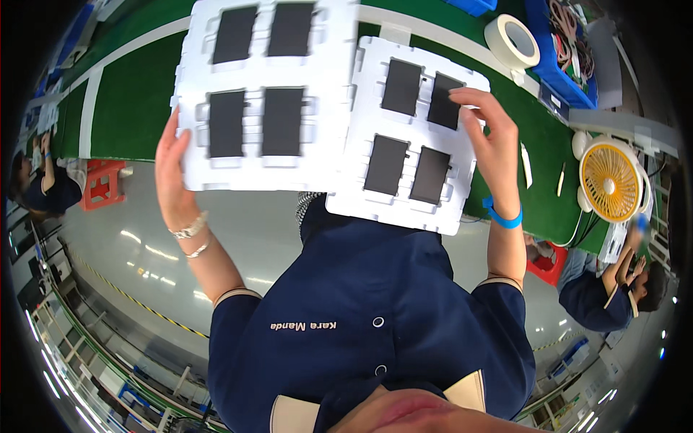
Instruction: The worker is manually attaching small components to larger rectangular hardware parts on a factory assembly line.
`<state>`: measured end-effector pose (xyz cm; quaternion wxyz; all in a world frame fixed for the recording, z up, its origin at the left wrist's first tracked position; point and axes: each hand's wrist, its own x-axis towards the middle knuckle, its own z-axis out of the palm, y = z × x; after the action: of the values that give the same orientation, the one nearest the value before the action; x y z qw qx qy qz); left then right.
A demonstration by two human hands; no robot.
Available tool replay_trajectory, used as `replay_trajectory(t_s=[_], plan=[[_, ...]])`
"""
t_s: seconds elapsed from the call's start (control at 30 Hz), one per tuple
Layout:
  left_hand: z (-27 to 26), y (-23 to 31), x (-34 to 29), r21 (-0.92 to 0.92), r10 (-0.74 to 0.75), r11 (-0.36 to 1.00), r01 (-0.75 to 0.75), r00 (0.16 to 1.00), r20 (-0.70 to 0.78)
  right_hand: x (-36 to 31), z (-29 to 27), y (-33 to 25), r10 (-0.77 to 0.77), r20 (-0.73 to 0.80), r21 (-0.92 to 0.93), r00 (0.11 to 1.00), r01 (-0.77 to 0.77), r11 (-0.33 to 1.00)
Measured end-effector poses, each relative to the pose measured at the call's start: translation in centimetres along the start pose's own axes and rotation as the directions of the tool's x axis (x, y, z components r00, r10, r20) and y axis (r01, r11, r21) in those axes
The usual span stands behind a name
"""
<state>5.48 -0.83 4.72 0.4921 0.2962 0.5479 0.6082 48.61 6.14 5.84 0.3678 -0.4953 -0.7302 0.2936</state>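
My left hand (173, 169) grips the left edge of a white moulded plastic tray (317, 162), thumb on top. This tray is raised and overlaps the edge of a second white tray (386, 209). Black flat rectangular panels (281, 121) lie in the first tray's recesses. Several similar panels (386, 164) sit in the second tray. With thumb and fingers closed, my right hand (493, 133) pinches the edge of that tray's far right black panel (442, 105). The panel still lies in or just above its recess; I cannot tell which.
The green worktable (130, 108) bears a tape roll (512, 41), a blue bin (559, 65) of cables, a yellow-and-white fan (610, 180), and two slim white tools (526, 166). Co-workers sit at far left and right (603, 299), near red stools (103, 184).
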Motion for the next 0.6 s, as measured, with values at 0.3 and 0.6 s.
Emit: replay_trajectory(t_s=[0.3,0.6], plan=[[-8.1,0.8,4.9,0.934,0.175,0.351,-0.065,0.985,0.002,4.2,5.4,-0.1,-0.272,0.226,-0.344,0.935,0.338,0.876],[-4.4,-3.9,1.7,0.961,0.477,0.253,0.112,0.85,-0.225,4.3,5.6,-0.6,-0.358,0.346,-0.463,0.867,0.489,0.739]])
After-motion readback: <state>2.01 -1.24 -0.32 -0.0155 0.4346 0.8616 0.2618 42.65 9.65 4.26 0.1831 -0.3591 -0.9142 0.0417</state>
